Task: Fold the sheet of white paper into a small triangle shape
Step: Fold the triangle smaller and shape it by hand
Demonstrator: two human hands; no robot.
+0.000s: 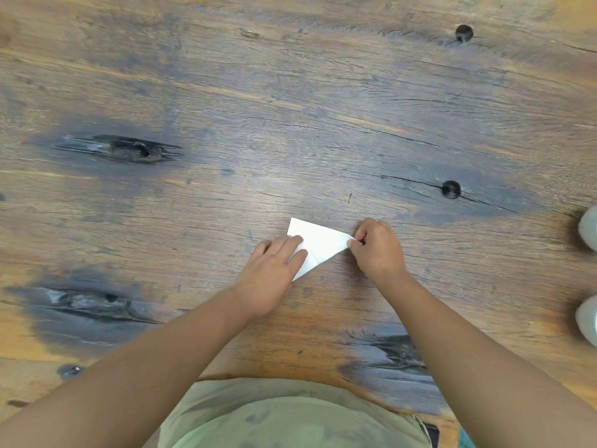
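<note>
Left hand (274, 270): fingers (292, 242) straight, pressing the paper's left part flat.
White paper (319, 242): already a triangle, lying mid-bench (193, 92). Judged light, thin and apt to slide; best held at the corners.
Right hand (378, 248): pinching the right corner.

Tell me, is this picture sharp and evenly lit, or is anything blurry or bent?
Head view: the white paper is nearly washed out, its creases faint; the table's grain bows near the edges; two pale objects at the right edge are blurred.
</note>
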